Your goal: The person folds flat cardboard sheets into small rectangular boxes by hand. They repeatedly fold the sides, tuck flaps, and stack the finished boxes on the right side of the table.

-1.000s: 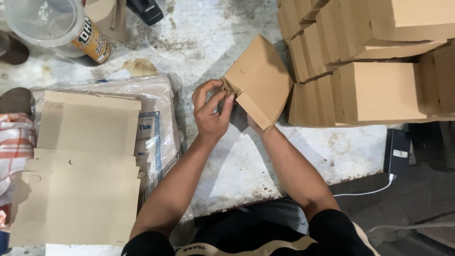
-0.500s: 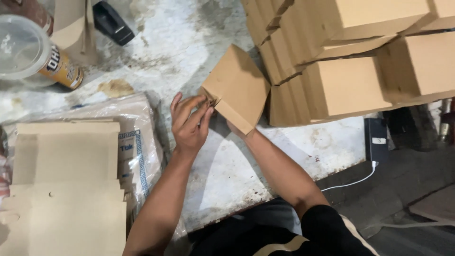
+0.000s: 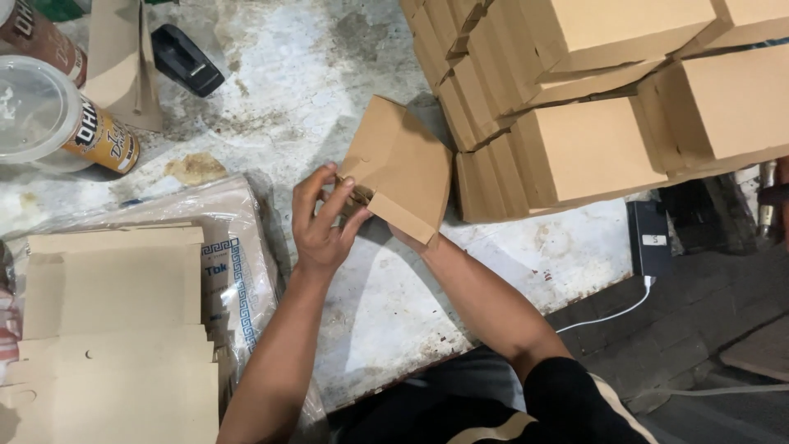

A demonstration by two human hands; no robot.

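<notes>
Cardboard box (image 3: 400, 168), half folded, sits between both hands: the left hand (image 3: 322, 222) pinches a flap with fingers spread, the right hand is hidden beneath it, grip unclear. It looks light, stiff, easily creased; best held by edges. One box in hand; right of it, a stack (image 3: 575, 90) of about nine; flat blanks (image 3: 115, 329) lie left.

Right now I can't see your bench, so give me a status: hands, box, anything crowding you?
Left hand fingering the flap of the half-folded cardboard box. Right hand under it, mostly hidden. Stacked finished boxes close on the right; flat blanks on the left.
</notes>
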